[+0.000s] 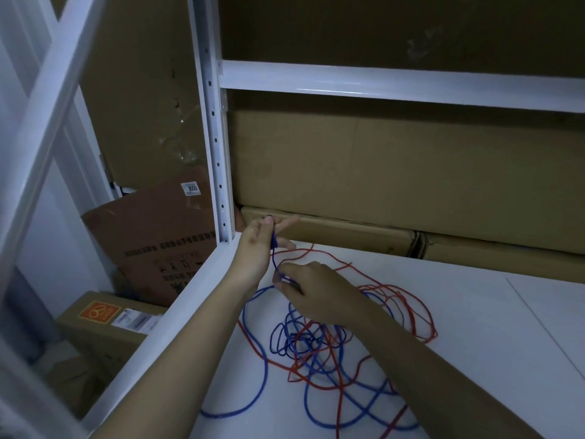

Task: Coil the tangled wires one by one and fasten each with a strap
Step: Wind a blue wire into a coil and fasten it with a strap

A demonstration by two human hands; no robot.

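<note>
Left grip: the left hand pinches the blue wire between thumb and forefinger near the shelf's far-left corner, close by the white upright post; its other fingers reach out towards the cardboard boxes along the shelf's back edge. Held high, it seems to anchor the free end so loops can be built from there.

Right grip: the right hand, just nearer than the left, closes its fingertips on the same blue wire a short way down the strand. The stretch between the two hands runs nearly straight, probably the start of the first turn; the light is dim, so I cannot tell whether a loop is already formed.

Blue wire beyond the hands: it drops from the right hand into a knot of loops in the middle of the white shelf, with long bights trailing towards the near edge.

Red wire: threaded through the blue loops, spreading right of the right hand; one end lies towards the back edge. It waits its turn.

Strap: none visible.

Stage: early, blue wire being drawn free of the tangle.
</note>
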